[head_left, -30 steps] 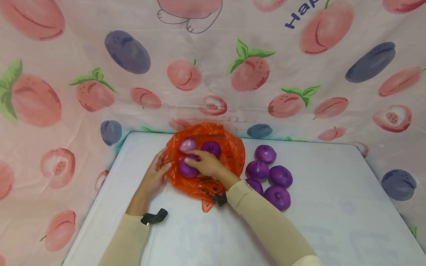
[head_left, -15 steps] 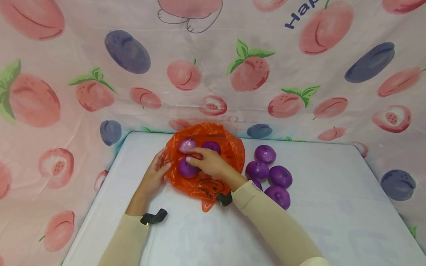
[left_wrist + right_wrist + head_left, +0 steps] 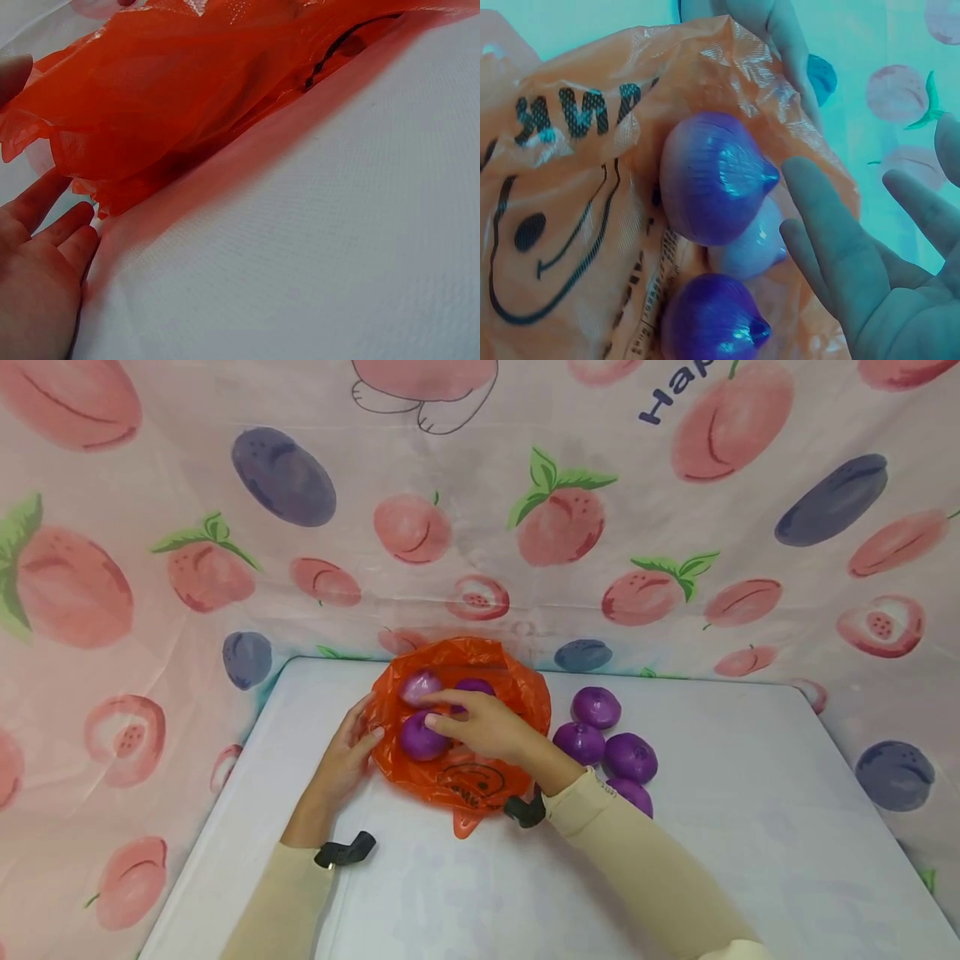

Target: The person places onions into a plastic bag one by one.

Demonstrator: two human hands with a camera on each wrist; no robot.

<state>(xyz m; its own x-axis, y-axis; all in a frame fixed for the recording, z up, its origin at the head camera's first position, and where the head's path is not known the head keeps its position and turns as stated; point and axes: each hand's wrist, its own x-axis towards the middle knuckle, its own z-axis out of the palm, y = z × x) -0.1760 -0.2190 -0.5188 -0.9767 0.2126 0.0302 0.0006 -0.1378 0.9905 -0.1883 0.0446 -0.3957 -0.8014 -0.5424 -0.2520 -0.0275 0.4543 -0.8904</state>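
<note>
Three purple onions lie in the mouth of an orange plastic bag (image 3: pixel 525 681): a near onion (image 3: pixel 422 739), a paler onion (image 3: pixel 420 687) behind it and a third onion (image 3: pixel 474 685) partly covered by my right hand (image 3: pixel 487 724). That hand reaches over the bag from the right, its fingers extended and spread, with nothing held. In the right wrist view its fingertips (image 3: pixel 799 169) are close to the near onion's pointed tip. My left hand (image 3: pixel 345 760) rests against the bag's left side, thumb at the rim, fingers (image 3: pixel 45 199) loosely extended along the outside.
Several more purple onions, among them one onion (image 3: pixel 596 707) at the back, sit on the white table (image 3: pixel 750 793) right of the bag, partly behind the right sleeve (image 3: pixel 637 860). A fruit-printed cloth (image 3: pixel 480 527) hangs behind the table.
My right hand has come off the near onion and drawn back a little to the right, its fingers opening out. The onion stays in the bag. My left hand keeps its place.
</note>
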